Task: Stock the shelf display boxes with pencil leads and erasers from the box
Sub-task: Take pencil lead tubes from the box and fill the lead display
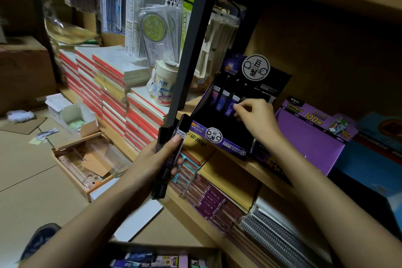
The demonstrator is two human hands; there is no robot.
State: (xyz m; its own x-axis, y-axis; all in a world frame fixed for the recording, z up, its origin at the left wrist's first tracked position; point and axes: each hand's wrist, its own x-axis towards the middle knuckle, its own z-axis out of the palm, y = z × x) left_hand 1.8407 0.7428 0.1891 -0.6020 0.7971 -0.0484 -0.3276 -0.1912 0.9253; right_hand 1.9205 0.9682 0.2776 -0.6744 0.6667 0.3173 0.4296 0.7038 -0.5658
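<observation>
A black and purple display box [219, 137] stands on the wooden shelf, with three purple pencil lead cases [223, 99] upright in its back row. My right hand [252, 115] is inside the box, fingertips pinched on the rightmost lead case [231, 105]. My left hand [162, 154] is at the shelf's front edge, shut on a stack of dark lead cases [168, 154]. A supply box [156, 258] with several small packs lies on the floor at the bottom edge.
A purple display box [309, 137] stands to the right of the black one. A black shelf post [187, 50] rises just left of my left hand. Stacked red-edged notebooks [113, 93], a white cup [162, 85] and an open floor carton [91, 159] lie left.
</observation>
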